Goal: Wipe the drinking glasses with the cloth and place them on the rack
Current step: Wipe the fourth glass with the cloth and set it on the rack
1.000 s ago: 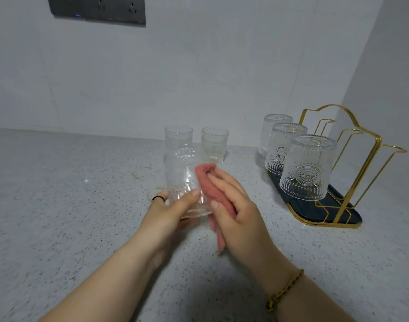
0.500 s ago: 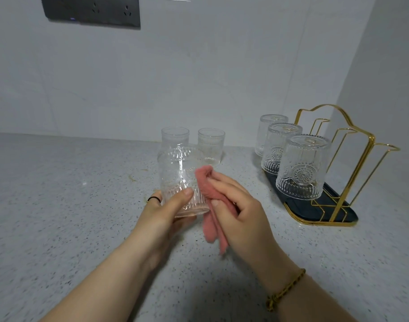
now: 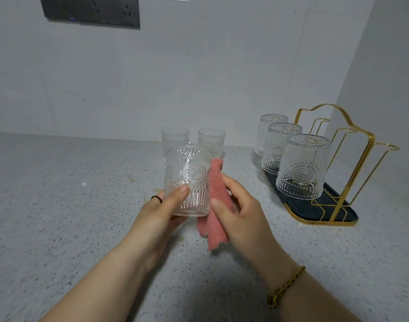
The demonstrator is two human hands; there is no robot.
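Observation:
My left hand (image 3: 162, 211) grips an embossed clear drinking glass (image 3: 187, 173) near its base, upright above the counter. My right hand (image 3: 241, 211) holds a pink cloth (image 3: 216, 194) against the glass's right side; the cloth's tail hangs below my fingers. Two more upright glasses (image 3: 175, 138) (image 3: 211, 140) stand behind on the counter, partly hidden by the held glass. At the right, three glasses (image 3: 302, 167) (image 3: 281, 145) (image 3: 271, 126) hang upside down on a gold wire rack (image 3: 338, 145) with a dark tray (image 3: 338, 211).
The speckled grey counter (image 3: 70, 205) ends at a white tiled wall behind and another wall at the right, close behind the rack. A grey socket panel (image 3: 91, 10) sits high on the back wall. The rack's right-hand prongs (image 3: 384, 147) carry nothing.
The held glass has turned upright and risen slightly, its round emblem now facing me. My right hand with the cloth has slid from the glass's front to its right side.

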